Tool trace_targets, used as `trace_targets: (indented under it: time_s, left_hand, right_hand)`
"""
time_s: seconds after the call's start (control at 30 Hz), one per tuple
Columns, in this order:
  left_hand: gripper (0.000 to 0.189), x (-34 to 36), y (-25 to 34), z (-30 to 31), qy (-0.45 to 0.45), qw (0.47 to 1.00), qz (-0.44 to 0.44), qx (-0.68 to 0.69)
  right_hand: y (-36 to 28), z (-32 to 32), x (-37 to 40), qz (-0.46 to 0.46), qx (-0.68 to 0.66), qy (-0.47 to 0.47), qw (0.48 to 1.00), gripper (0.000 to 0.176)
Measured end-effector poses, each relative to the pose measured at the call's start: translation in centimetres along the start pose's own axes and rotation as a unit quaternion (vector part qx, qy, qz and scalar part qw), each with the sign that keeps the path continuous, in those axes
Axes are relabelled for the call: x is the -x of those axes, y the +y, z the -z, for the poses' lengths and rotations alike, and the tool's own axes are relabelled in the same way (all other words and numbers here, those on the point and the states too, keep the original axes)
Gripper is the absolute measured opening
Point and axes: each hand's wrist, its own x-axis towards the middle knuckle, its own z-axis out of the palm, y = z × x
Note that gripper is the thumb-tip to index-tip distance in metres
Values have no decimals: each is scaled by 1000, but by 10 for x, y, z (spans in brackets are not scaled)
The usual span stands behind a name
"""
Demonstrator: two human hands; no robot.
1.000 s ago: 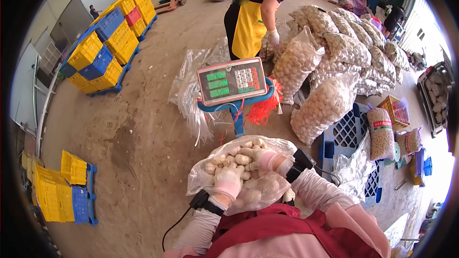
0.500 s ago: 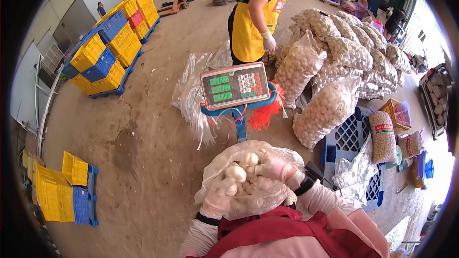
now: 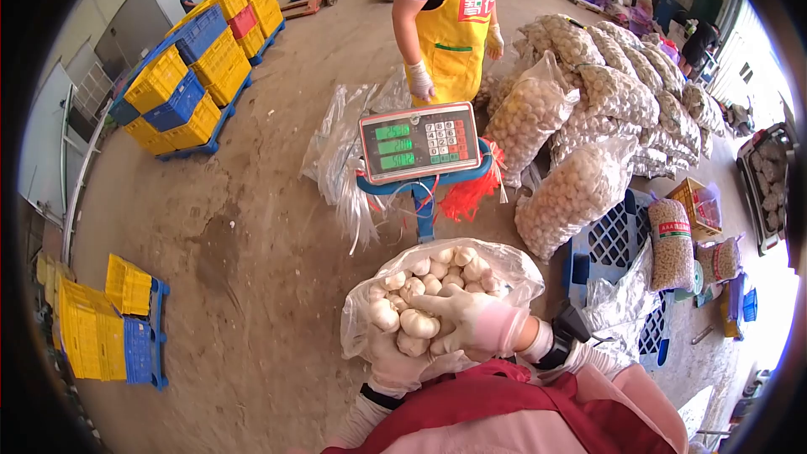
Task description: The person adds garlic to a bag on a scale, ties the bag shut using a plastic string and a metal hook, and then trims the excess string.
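A clear plastic bag full of white garlic bulbs stands open in front of me, just below the scale display. My right hand, in a white glove, reaches over the near side of the bag. Its thumb and forefinger lie on either side of a large garlic bulb. At the near left rim is my gloved left hand, against the plastic; its fingers are partly hidden by the bag and bulbs. The display sits on a blue post behind the bag and shows green digits.
A person in a yellow apron stands behind the display. Filled garlic sacks are piled at the right, beside a blue pallet. Yellow and blue crates are stacked at left. Red ties hang from the display's bar.
My right hand has moved left across the bulbs, and my left hand has dropped to the near rim. More bulbs show. The display digits differ, and the person in the apron has turned.
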Motion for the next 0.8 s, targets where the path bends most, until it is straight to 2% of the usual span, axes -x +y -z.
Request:
trace_targets:
  time_s: [0.03,0.07,0.1,0.13,0.17,0.2,0.23,0.3,0.33,0.37,0.43,0.47,0.53,0.6,0.63,0.67,0.7,0.73,0.77,0.8]
  left_hand:
    - [28,3,-1,1,19,999,21,38]
    - [22,5,-2,1,39,995,40,77]
    - [17,10,-8,6,26,982,89,167]
    - [14,17,-16,14,13,957,140,255]
    - [14,21,-27,22,1,922,185,341]
    - [18,23,-39,30,-12,877,225,424]
    - [24,26,-48,35,-49,835,229,499]
    - [37,32,-67,44,-123,728,255,625]
    - [36,33,-54,44,-117,721,276,624]
    - [34,33,-40,42,-115,714,293,625]
    - [38,37,-22,34,-59,750,266,603]
    - [32,38,-15,35,9,751,347,561]
    - [14,54,-40,42,-7,875,232,424]
    - [25,57,-40,41,6,955,129,266]
    - [31,57,-38,42,7,969,102,225]
    - [37,57,-36,43,11,980,75,184]
    - [14,61,-35,48,4,964,138,227]
    - [20,61,-35,50,-4,954,167,249]
    - [34,60,-34,52,-9,943,196,270]
    - [33,54,-26,48,-40,873,228,430]
  right_hand:
    - [-4,6,2,-28,-25,-23,999,69]
    - [5,9,1,-8,-118,-46,992,74]
    - [44,-13,-3,128,-195,34,972,66]
    - [47,-7,2,45,-343,12,938,62]
    - [51,3,1,-38,-478,-8,878,59]
    - [54,6,1,-48,-537,0,842,58]
    - [59,9,-1,-55,-591,10,804,57]
    - [101,-14,-31,-106,-470,-94,871,54]
    - [100,-40,-57,-90,-233,-19,968,54]
    - [91,-56,-78,-65,25,58,996,53]
    - [68,-52,-113,-141,84,-8,986,55]
    - [66,-56,-127,-139,81,-6,987,55]
    - [69,-66,-151,-199,149,-58,967,66]
    - [70,-68,-157,-218,133,-78,964,71]
    - [71,-66,-158,-239,120,-99,958,76]
    - [68,-60,-155,-238,123,-97,959,76]
    - [60,-49,-148,-246,99,-99,959,68]
    - [54,-38,-139,-255,74,-100,959,60]
    - [53,-28,-133,-262,49,-99,959,53]
    - [112,-65,-142,-198,101,-41,974,39]
